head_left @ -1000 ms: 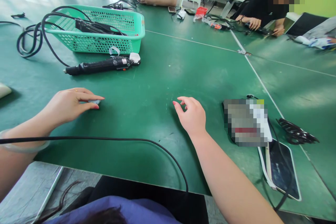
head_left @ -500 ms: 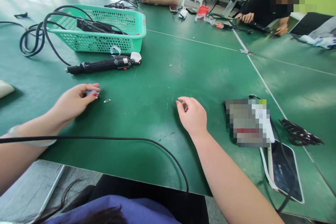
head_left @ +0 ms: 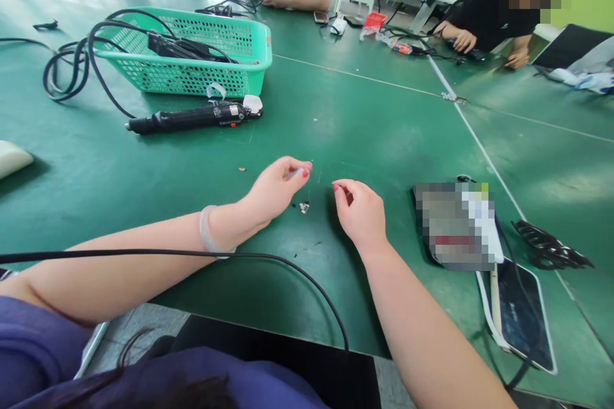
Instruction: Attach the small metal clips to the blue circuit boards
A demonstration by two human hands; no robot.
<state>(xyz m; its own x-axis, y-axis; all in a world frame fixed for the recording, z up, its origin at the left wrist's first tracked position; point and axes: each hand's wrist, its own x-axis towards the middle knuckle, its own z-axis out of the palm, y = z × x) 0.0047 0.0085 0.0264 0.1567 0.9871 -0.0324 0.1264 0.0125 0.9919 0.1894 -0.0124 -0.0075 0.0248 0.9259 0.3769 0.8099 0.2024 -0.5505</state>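
Over the middle of the green table [head_left: 158, 182], my left hand [head_left: 273, 190] is closed, thumb and fingers pinching a small pale grey piece [head_left: 296, 173] mostly hidden by the fingers. Just below those fingertips lies a little cluster of tiny light and dark parts [head_left: 304, 207]. My right hand [head_left: 361, 214] rests slightly to the right, fingers curled and thumb touching the index finger. Whatever it may hold is hidden. Another tiny flat piece [head_left: 242, 169] lies to the left of my left hand.
A black electric screwdriver [head_left: 192, 117] lies before a green basket [head_left: 192, 80] with cables. One black cable [head_left: 192, 253] crosses above my left forearm. At right are a blurred dark object [head_left: 441, 230], a phone [head_left: 525, 316] and a coiled cable [head_left: 551, 246]. Two people sit across.
My left hand has moved right, close to my right hand, still pinching the grey piece. A cluster of tiny parts now lies between the hands. My right hand has barely moved.
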